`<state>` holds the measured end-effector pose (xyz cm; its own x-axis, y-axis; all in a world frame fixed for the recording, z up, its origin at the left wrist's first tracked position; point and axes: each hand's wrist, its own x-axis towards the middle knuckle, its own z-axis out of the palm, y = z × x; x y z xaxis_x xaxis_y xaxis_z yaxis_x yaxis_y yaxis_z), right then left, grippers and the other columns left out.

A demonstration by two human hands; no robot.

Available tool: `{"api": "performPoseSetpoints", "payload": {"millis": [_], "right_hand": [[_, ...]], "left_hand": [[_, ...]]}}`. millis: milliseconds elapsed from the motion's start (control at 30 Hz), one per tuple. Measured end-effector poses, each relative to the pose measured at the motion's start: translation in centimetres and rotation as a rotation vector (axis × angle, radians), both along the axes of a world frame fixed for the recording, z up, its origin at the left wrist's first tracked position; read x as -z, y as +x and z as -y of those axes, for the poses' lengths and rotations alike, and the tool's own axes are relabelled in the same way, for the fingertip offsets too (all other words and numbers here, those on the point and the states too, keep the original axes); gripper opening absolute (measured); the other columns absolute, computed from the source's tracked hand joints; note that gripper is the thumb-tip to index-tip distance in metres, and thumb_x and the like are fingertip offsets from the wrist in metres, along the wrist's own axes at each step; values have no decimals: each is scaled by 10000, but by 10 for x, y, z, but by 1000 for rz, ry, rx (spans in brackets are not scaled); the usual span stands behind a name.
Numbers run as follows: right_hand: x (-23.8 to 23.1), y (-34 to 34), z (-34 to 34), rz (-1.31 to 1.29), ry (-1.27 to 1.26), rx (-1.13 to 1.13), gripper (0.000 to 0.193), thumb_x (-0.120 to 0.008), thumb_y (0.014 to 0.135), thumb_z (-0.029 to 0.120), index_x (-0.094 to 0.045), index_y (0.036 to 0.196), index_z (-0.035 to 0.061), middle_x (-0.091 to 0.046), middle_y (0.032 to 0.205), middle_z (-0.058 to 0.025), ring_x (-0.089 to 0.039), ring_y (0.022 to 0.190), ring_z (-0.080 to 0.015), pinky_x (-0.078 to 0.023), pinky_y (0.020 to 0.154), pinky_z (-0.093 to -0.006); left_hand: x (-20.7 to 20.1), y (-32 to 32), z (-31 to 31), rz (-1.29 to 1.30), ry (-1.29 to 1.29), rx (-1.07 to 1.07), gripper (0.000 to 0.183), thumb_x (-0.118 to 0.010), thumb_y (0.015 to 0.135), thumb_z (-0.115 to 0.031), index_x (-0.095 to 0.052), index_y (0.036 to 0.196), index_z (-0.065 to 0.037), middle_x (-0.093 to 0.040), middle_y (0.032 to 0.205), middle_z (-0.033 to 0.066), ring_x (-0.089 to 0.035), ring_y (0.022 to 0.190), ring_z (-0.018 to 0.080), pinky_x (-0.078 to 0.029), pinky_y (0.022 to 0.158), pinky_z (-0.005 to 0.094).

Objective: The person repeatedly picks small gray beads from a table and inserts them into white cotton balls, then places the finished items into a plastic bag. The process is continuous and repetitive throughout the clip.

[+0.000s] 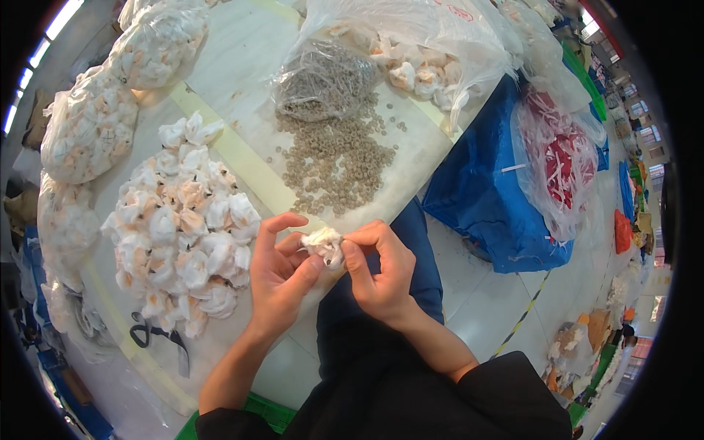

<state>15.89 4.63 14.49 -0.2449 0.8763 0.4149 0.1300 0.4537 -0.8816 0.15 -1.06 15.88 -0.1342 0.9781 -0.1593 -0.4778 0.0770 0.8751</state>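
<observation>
Between my hands, above the near edge of the table, is a small crumpled white plush piece (323, 246) with a dark spot on it. My left hand (275, 279) holds its left side with thumb and fingers, the index finger raised. At its right side, my right hand (383, 277) pinches it between thumb and fingertips; whether something tiny is in that pinch is hidden. To the left lies a heap of similar white and peach plush pieces (183, 235), several with small dark bits showing. Beyond my hands, small grey-brown rings (334, 165) are spread out from a clear plastic bag (323, 77).
Black-handled scissors (139, 331) lie by the heap's near side. Clear bags of plush pieces (92, 125) line the table's left side; another plastic bag (433, 44) lies at the far right. Right of the table stands a blue container (480, 187) with a bag of red pieces (561, 165).
</observation>
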Motion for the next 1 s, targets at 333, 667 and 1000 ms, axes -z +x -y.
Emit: {"api": "performPoseSetpoints", "payload": {"millis": [333, 667, 1000], "right_hand": [[8, 7, 2, 119, -97, -5, 89, -725, 983, 65, -648, 983, 19, -658, 835, -70, -647, 622, -148, -518, 572, -278], [-6, 19, -7, 225, 28, -115, 131, -776, 938, 99, -669, 992, 45, -661, 880, -62, -643, 587, -168, -493, 528, -304], [6, 12, -5, 298, 189, -71, 190, -822, 880, 96, -671, 990, 61, -675, 904, -55, -660, 626, -212, -513, 539, -318]], "left_hand": [[10, -5, 1, 20, 14, 12, 255, -691, 972, 28, -592, 1196, -42, -691, 1035, 60, -524, 734, 12, -391, 624, 176], [9, 5, 0, -304, 8, -62, 258, -709, 960, 31, -607, 1196, 5, -663, 1068, 51, -549, 715, 6, -414, 623, 175], [14, 9, 1, -328, 8, -111, 472, -647, 956, 91, -432, 1363, -9, -612, 1147, 92, -578, 702, 29, -439, 605, 187]]}}
